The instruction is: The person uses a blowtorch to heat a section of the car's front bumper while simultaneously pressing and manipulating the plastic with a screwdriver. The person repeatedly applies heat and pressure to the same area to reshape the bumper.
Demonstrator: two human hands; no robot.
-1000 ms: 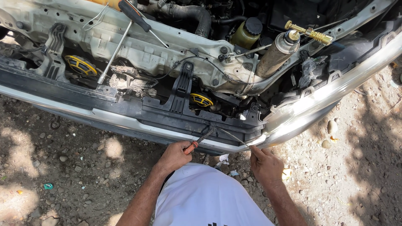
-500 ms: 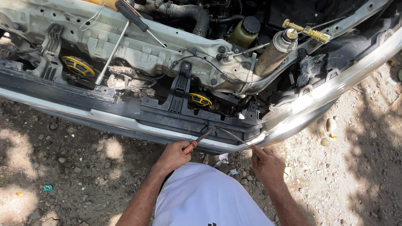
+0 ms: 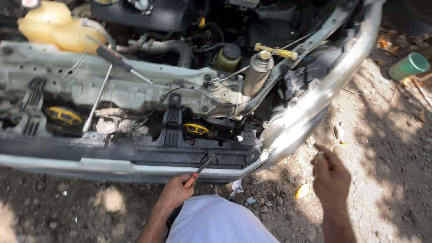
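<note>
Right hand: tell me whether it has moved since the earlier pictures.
Yes. The right hand has left the bumper's lower edge and swung out to the right, empty, over the dirt ground.

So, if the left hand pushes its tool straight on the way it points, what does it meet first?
Probably the black plastic panel above the bumper: the tool in the left hand already points at its lower edge, though depth is unclear.

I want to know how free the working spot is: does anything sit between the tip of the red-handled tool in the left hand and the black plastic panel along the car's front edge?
Nothing visible does. The left hand grips the red-handled tool, whose shaft runs straight up to the black plastic panel. The right hand hangs empty off to the side, above the dirt ground.
</note>
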